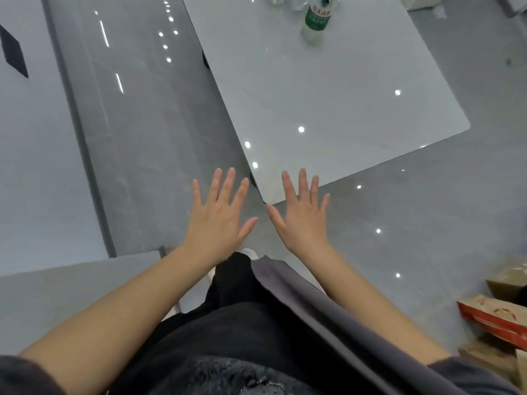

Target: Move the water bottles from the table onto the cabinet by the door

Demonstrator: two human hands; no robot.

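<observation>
Both hands empty: left hand (219,215) and right hand (302,218) are spread flat with fingers straight, gripping nothing, held out over the floor (142,138) just off the near corner of the table (342,109). The green-label bottle (316,18) stands upright near the table's far edge, well apart from either hand. More clear bottles (288,1) sit beside it, cut off by the frame, so I can't tell how many. Nothing moved yet, by the look of it. Risks: the bottles are bunched, so grabbing one likely clips a neighbour, and the glossy top would let it slide or roll off the far edge. The table corner is right at the hands, easy to bump when stepping round. Cardboard boxes (496,317) on the floor to the right are a trip hazard with full hands. Cabinet and door aren't identifiable here, so the carry route is unknown.
</observation>
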